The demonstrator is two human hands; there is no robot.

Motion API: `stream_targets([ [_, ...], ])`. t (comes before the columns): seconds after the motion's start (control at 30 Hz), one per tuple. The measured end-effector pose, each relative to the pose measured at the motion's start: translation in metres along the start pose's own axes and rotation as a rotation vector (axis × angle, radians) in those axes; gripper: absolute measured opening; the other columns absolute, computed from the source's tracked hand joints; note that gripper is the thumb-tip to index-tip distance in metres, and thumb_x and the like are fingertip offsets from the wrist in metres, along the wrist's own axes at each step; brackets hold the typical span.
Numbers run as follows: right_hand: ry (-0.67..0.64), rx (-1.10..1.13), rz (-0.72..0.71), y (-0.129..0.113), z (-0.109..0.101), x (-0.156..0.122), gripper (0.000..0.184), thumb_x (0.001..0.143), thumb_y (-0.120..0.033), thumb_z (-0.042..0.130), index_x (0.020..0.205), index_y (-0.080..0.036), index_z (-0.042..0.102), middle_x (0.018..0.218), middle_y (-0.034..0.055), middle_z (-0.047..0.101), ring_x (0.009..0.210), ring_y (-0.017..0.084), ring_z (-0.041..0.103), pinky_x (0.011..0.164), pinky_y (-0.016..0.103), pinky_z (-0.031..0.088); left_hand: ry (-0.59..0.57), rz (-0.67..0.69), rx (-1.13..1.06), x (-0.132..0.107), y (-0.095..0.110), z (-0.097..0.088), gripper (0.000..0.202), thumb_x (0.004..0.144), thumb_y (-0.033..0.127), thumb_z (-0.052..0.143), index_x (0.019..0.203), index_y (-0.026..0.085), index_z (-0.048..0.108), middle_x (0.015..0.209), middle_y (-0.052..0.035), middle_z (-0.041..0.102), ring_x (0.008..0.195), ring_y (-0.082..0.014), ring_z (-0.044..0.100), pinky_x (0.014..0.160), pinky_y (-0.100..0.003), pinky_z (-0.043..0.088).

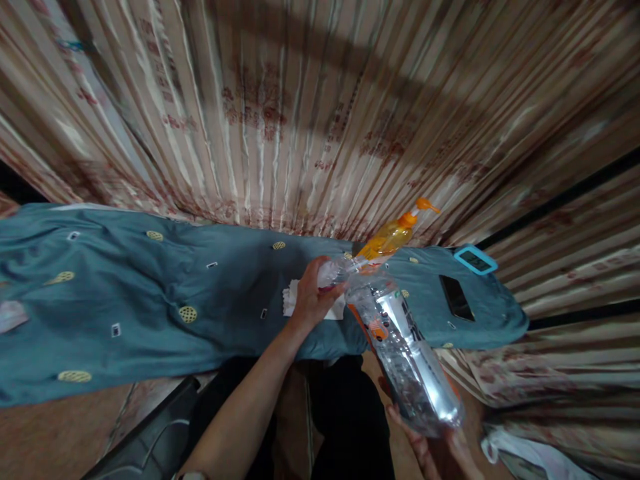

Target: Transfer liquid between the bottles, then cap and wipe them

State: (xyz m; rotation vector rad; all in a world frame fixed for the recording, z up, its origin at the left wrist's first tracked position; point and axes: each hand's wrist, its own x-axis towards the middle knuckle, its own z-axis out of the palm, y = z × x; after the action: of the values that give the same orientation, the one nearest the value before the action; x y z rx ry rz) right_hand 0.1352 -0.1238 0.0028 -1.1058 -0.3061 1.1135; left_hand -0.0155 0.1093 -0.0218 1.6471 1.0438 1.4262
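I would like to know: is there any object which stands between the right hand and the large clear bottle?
Nothing visible does. The right hand already holds the large clear bottle at its near end. The orange pump bottle is beyond the far end, away from this hand.

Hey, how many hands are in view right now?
2. The left hand grips clear plastic near the pump bottle; the right hand is at the base of the big bottle, partly hidden by it.
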Motion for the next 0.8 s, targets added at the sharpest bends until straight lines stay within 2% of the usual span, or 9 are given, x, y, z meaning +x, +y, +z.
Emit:
stream_targets([
  [0.1, -0.009, -0.048, -0.050, -0.001, 0.006, -0.002, 0.091, 0.073, -0.050, 0.078, 0.149, -0.036, 0.031, 0.143, 0.0107, 0.041, 0.113, 0.034, 0.057, 0.086, 0.040, 0.057, 0.002, 0.008, -0.002, 0.000, 0.001, 0.000, 0.054, 0.078, 0.051, 0.068, 0.117, 0.017, 0.053, 0.116, -0.0120, 0.063, 0.110, -0.0279, 0.061, 0.096, -0.043, 0.050],
  [0.2, 0.012, -0.085, -0.070, 0.000, 0.007, -0.002, 0.095, 0.069, -0.055, 0.080, 0.149, -0.031, 0.033, 0.139, 0.0133, 0.046, 0.109, 0.033, 0.059, 0.082, 0.036, 0.058, 0.007, 0.014, 0.001, 0.001, 0.000, 0.000, 0.053, 0.078, 0.051, 0.068, 0.116, 0.016, 0.054, 0.115, -0.0122, 0.064, 0.109, -0.0281, 0.062, 0.095, -0.044, 0.050],
  [0.3, 0.026, -0.094, -0.040, 0.003, 0.000, 0.000, 0.106, 0.063, -0.057, 0.083, 0.149, -0.027, 0.031, 0.131, 0.0165, 0.052, 0.108, 0.034, 0.059, 0.079, 0.036, 0.058, 0.012, 0.012, 0.004, 0.001, -0.002, 0.001, 0.051, 0.079, 0.049, 0.068, 0.115, 0.017, 0.054, 0.115, -0.0122, 0.064, 0.110, -0.0279, 0.062, 0.095, -0.044, 0.051],
  [0.43, 0.029, -0.093, -0.038, 0.006, -0.015, 0.008, 0.112, 0.058, -0.058, 0.085, 0.150, -0.023, 0.030, 0.118, 0.0180, 0.059, 0.097, 0.034, 0.064, 0.076, 0.038, 0.057, 0.038, 0.042, 0.009, 0.001, -0.004, 0.001, 0.049, 0.078, 0.046, 0.070, 0.114, 0.016, 0.054, 0.116, -0.0132, 0.063, 0.111, -0.0277, 0.061, 0.096, -0.044, 0.050],
  [0.57, 0.055, -0.119, -0.043, 0.006, -0.020, 0.019, 0.111, 0.059, -0.064, 0.080, 0.149, -0.025, 0.030, 0.119, 0.0182, 0.059, 0.091, 0.036, 0.064, 0.061, 0.039, 0.056, 0.052, 0.067, 0.007, 0.002, -0.005, 0.002, 0.048, 0.079, 0.043, 0.070, 0.114, 0.015, 0.054, 0.114, -0.0131, 0.063, 0.108, -0.0265, 0.062, 0.095, -0.043, 0.050],
  [0.67, 0.052, -0.138, -0.063, 0.008, -0.019, 0.023, 0.111, 0.062, -0.073, 0.073, 0.150, -0.022, 0.029, 0.112, 0.0187, 0.061, 0.088, 0.036, 0.064, 0.065, 0.041, 0.056, 0.045, 0.064, 0.015, 0.003, -0.004, 0.002, 0.048, 0.078, 0.042, 0.071, 0.113, 0.014, 0.054, 0.113, -0.0138, 0.063, 0.107, -0.0270, 0.062, 0.094, -0.044, 0.050],
  [0.73, 0.037, -0.176, -0.098, 0.010, -0.020, 0.023, 0.111, 0.061, -0.074, 0.072, 0.150, -0.022, 0.030, 0.111, 0.0178, 0.061, 0.087, 0.035, 0.065, 0.070, 0.043, 0.056, 0.033, 0.051, 0.013, 0.004, -0.003, 0.002, 0.044, 0.078, 0.040, 0.071, 0.110, 0.014, 0.055, 0.111, -0.0134, 0.064, 0.106, -0.0273, 0.062, 0.094, -0.044, 0.050],
  [0.8, 0.017, -0.216, -0.146, 0.013, -0.026, 0.025, 0.109, 0.060, -0.074, 0.073, 0.148, -0.024, 0.033, 0.112, 0.0161, 0.061, 0.085, 0.034, 0.065, 0.068, 0.043, 0.055, 0.018, 0.040, 0.004, 0.005, -0.002, 0.001, 0.040, 0.078, 0.038, 0.070, 0.108, 0.015, 0.055, 0.109, -0.0122, 0.064, 0.105, -0.0267, 0.063, 0.092, -0.042, 0.051],
])
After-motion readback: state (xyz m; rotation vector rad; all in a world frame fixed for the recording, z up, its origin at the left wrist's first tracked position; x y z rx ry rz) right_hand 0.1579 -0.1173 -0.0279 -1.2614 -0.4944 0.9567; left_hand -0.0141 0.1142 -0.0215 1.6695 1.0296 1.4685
